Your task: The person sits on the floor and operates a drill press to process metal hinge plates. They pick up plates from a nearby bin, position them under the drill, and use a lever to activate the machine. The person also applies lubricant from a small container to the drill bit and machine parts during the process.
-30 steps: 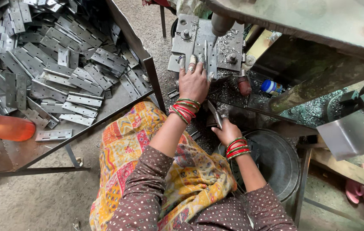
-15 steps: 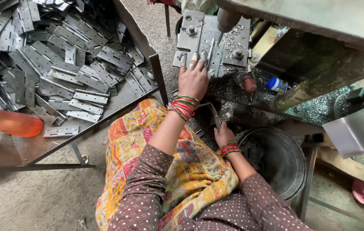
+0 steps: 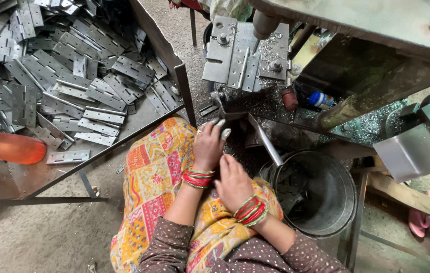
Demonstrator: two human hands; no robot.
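My left hand (image 3: 209, 146) hovers over my lap, on the patterned orange cloth (image 3: 159, 177), with fingers curled and pale caps on the fingertips. My right hand (image 3: 232, 182) lies back-up just behind it, its fingertips tucked under the left palm. Whether either hand holds anything is hidden. Both wrists carry red and green bangles. Ahead, a grey metal jig plate (image 3: 243, 58) with a hinge strip clamped on it sits under a drill spindle (image 3: 265, 23), strewn with metal chips.
A low metal tray table (image 3: 139, 114) at the left holds a heap of several grey hinges (image 3: 73, 76). A dark bucket (image 3: 326, 192) with hinges stands at the right under a slanted metal chute (image 3: 265, 139). An orange object (image 3: 8, 146) lies at the far left.
My left hand has come off the jig plate and drawn back over my lap. My right hand has moved up from beside the bucket to meet it.
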